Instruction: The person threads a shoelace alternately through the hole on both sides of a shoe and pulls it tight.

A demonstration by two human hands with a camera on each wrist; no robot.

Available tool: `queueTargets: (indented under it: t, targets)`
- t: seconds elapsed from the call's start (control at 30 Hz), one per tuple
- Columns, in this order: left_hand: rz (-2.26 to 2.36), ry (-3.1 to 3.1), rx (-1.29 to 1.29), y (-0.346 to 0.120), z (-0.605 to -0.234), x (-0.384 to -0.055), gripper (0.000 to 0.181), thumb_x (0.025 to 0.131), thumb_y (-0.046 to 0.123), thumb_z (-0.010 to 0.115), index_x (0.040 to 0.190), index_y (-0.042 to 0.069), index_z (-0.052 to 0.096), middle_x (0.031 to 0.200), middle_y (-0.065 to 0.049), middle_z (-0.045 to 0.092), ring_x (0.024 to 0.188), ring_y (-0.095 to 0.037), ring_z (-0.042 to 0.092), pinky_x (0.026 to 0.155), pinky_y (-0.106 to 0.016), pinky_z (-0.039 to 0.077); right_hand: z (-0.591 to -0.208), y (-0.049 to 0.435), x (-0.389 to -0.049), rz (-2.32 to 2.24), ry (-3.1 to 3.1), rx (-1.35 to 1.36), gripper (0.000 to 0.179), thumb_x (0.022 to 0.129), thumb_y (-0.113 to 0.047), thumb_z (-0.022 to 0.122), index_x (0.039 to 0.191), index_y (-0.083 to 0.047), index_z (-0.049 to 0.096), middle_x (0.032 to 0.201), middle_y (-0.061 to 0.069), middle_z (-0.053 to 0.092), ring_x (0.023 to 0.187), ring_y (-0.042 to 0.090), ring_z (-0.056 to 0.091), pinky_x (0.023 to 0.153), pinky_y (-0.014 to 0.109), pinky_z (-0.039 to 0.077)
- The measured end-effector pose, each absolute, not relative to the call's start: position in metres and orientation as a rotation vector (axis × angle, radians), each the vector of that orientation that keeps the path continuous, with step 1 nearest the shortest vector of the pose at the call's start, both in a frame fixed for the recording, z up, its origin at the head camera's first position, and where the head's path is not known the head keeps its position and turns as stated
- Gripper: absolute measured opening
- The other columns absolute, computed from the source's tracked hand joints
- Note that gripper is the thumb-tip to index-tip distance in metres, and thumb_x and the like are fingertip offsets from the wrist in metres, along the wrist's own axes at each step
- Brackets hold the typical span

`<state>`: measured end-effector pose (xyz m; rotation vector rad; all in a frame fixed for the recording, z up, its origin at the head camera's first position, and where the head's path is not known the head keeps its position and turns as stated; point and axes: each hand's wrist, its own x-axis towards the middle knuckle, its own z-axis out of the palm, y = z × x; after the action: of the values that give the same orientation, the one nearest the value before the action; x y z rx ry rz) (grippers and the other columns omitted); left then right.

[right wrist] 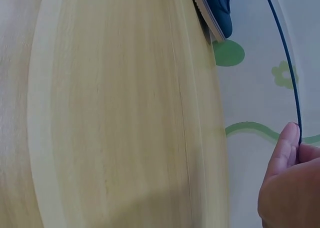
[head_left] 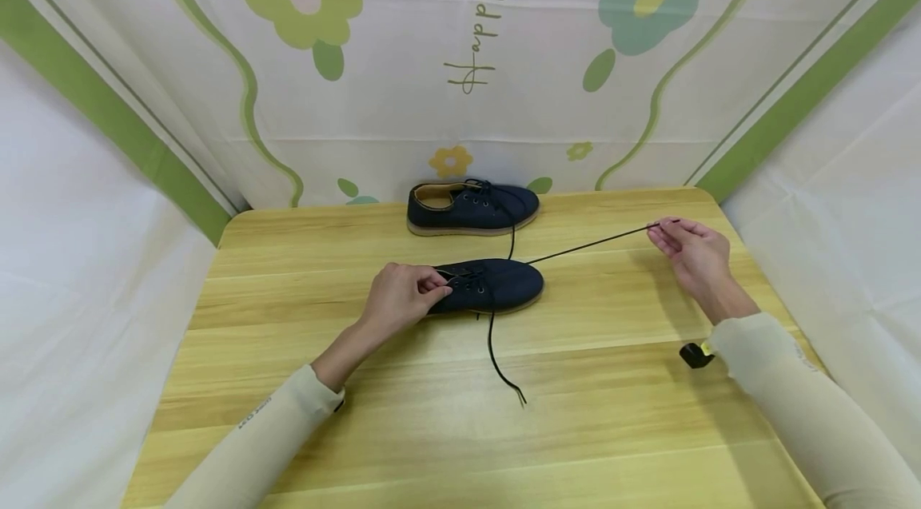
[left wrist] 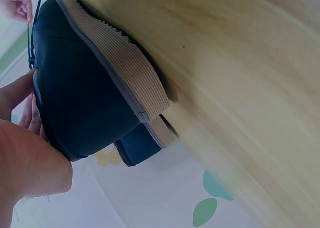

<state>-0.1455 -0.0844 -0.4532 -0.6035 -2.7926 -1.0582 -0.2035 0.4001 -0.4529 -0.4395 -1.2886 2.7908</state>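
Note:
A dark navy lace-up shoe point(head_left: 514, 285) sits on the table, toe pointing right. My left hand point(head_left: 406, 295) grips it at its opening, beside the lowest eyelets; in the left wrist view the thumb lies on the collar of the shoe point(left wrist: 85, 88). Out to the right, my right hand point(head_left: 696, 253) pinches the end of a thin black shoelace point(head_left: 590, 244) between thumb and fingertips. That lace runs taut from the shoe; in the right wrist view the lace point(right wrist: 287, 53) rises from the fingertips. Another lace end point(head_left: 496, 353) trails over the near side of the shoe onto the table.
A matching navy shoe point(head_left: 471, 209) stands behind at the table's back edge, its lace hanging over the front. The wooden table point(head_left: 612, 429) meets a white flowered curtain point(head_left: 403, 117) at the back. A small black object point(head_left: 695, 355) is at the right cuff.

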Motion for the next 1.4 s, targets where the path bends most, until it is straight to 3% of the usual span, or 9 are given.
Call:
queueTargets:
  t: [0.3, 0.57, 1.03, 1.17, 1.4]
  targets:
    - [-1.052, -2.792, -0.596, -0.084, -0.454, -0.145, 0.007, 0.092, 0.020, 0.085, 0.089, 0.014, 0.085, 0.074, 0.007, 0.076, 0.061, -0.002, 0.064, 0.067, -0.033, 0.054, -0.453, 0.398, -0.205, 2.787, -1.310, -0.427, 0.012, 0.100, 0.012, 0.062, 0.098, 0.011, 0.074, 0.091, 0.022, 0.078, 0.083, 0.031, 0.080, 0.081, 0.040, 0.064]
    - [-1.065, -2.784, -0.604, -0.084, -0.455, -0.145, 0.008, 0.092, 0.020, 0.085, 0.093, 0.012, 0.085, 0.078, 0.005, 0.078, 0.067, -0.005, 0.069, 0.068, -0.032, 0.057, -0.442, 0.376, -0.206, 2.775, -1.424, -0.225, 0.012, 0.099, 0.013, 0.063, 0.092, 0.008, 0.072, 0.092, 0.019, 0.079, 0.084, 0.027, 0.080, 0.079, 0.036, 0.064]
    - [-1.241, -2.589, -0.609, -0.090, -0.455, -0.149, 0.009, 0.094, 0.004, 0.078, 0.101, 0.007, 0.084, 0.088, -0.002, 0.080, 0.070, -0.009, 0.071, 0.064, -0.027, 0.059, -0.384, 0.283, -0.184, 2.607, -1.941, 0.346, 0.007, 0.097, 0.010, 0.069, 0.104, 0.009, 0.072, 0.095, 0.016, 0.079, 0.085, 0.022, 0.079, 0.077, 0.033, 0.064]
    - [-1.221, -2.528, -0.621, -0.090, -0.453, -0.152, 0.015, 0.093, 0.000, 0.078, 0.107, 0.004, 0.083, 0.098, -0.007, 0.081, 0.078, -0.015, 0.074, 0.068, -0.031, 0.061, -0.367, 0.254, -0.175, 2.472, -2.086, 0.487, 0.006, 0.095, 0.010, 0.073, 0.101, 0.007, 0.073, 0.094, 0.016, 0.079, 0.082, 0.024, 0.079, 0.075, 0.035, 0.064]
    - [-1.074, -2.591, -0.665, -0.090, -0.451, -0.157, 0.025, 0.092, 0.003, 0.081, 0.116, 0.009, 0.082, 0.111, -0.007, 0.080, 0.087, -0.021, 0.076, 0.074, -0.039, 0.061, -0.351, 0.210, -0.165, 2.186, -2.314, 0.690, 0.008, 0.093, 0.006, 0.076, 0.100, 0.010, 0.074, 0.092, 0.020, 0.079, 0.080, 0.024, 0.079, 0.074, 0.041, 0.064]
